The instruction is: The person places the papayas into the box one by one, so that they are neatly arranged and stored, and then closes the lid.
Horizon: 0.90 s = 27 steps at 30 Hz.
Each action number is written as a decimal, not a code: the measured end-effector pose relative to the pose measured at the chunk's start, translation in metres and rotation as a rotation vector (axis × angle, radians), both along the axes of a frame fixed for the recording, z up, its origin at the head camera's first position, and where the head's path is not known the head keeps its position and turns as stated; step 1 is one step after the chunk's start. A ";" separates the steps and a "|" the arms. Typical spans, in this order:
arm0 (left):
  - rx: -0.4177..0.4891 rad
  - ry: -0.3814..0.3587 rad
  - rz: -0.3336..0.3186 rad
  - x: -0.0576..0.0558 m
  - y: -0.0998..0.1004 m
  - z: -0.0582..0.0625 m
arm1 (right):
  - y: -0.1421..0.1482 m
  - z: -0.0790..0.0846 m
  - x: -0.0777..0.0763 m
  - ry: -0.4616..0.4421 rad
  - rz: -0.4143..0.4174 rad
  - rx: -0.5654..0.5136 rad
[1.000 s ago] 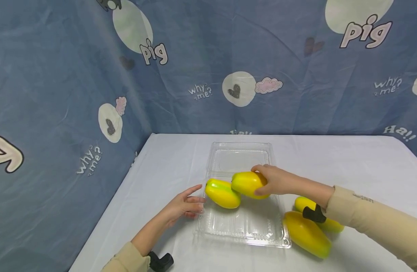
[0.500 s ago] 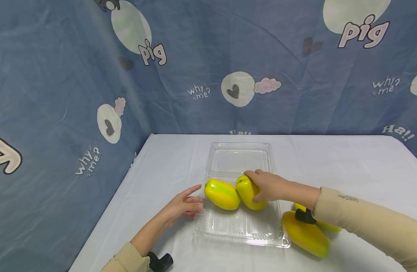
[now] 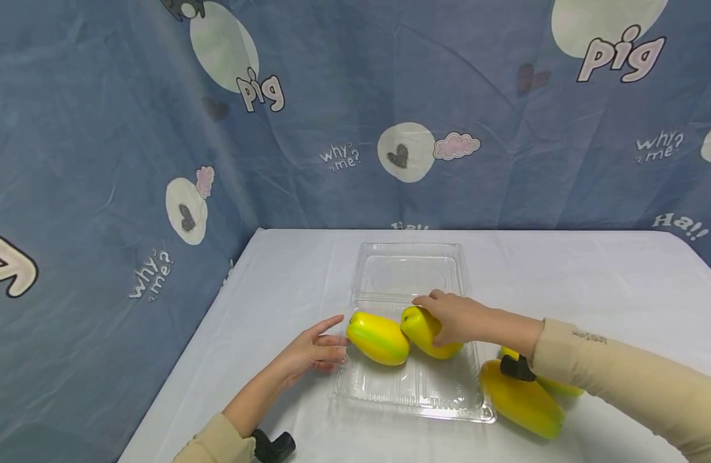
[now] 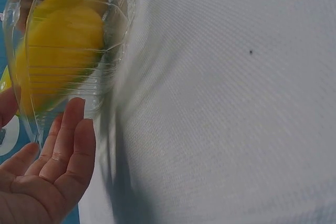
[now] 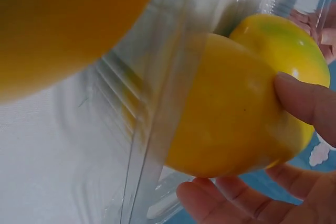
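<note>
A transparent hinged plastic container (image 3: 390,392) lies on the white table with its lid (image 3: 410,267) folded back. In its base rests a yellow-green papaya (image 3: 378,339) on the left side. My right hand (image 3: 462,316) grips a second papaya (image 3: 427,331) from above, right beside the first, thumb on one side and fingers on the other in the right wrist view (image 5: 226,108). My left hand (image 3: 311,350) is at the container's left wall, fingers extended, fingertips right at the clear plastic (image 4: 73,72).
Outside the container's right wall lies a larger papaya (image 3: 520,399). Another papaya (image 3: 563,387) lies behind it, partly hidden by the right sleeve and black wrist mount (image 3: 517,368). A blue printed cloth (image 3: 332,96) hangs beyond the table's back edge.
My right hand has brought its papaya lower and turned it inside the container. The left papaya has shifted slightly toward the front. My left hand has stayed in place.
</note>
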State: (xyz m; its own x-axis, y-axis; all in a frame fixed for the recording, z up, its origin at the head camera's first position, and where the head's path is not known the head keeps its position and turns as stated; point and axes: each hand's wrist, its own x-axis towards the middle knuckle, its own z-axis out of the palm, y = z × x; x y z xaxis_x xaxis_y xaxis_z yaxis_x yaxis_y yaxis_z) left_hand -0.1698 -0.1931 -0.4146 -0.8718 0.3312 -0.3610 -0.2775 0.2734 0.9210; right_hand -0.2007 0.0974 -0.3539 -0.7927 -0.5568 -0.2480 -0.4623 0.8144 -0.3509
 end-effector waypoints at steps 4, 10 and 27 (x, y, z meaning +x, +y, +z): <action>-0.006 -0.002 0.004 0.000 0.000 0.000 | 0.003 0.000 -0.001 -0.025 -0.009 -0.006; -0.009 -0.003 0.004 0.000 0.001 0.001 | 0.011 0.005 -0.001 -0.065 -0.015 -0.031; -0.002 -0.009 -0.010 0.000 0.000 0.001 | 0.082 0.026 0.024 0.016 -0.066 -0.198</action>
State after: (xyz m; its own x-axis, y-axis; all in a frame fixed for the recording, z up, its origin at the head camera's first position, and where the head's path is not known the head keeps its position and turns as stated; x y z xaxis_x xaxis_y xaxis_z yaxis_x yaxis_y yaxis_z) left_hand -0.1703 -0.1931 -0.4135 -0.8652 0.3397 -0.3689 -0.2824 0.2778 0.9182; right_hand -0.1767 0.1798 -0.3274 -0.8319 -0.5405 -0.1256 -0.4175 0.7588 -0.5000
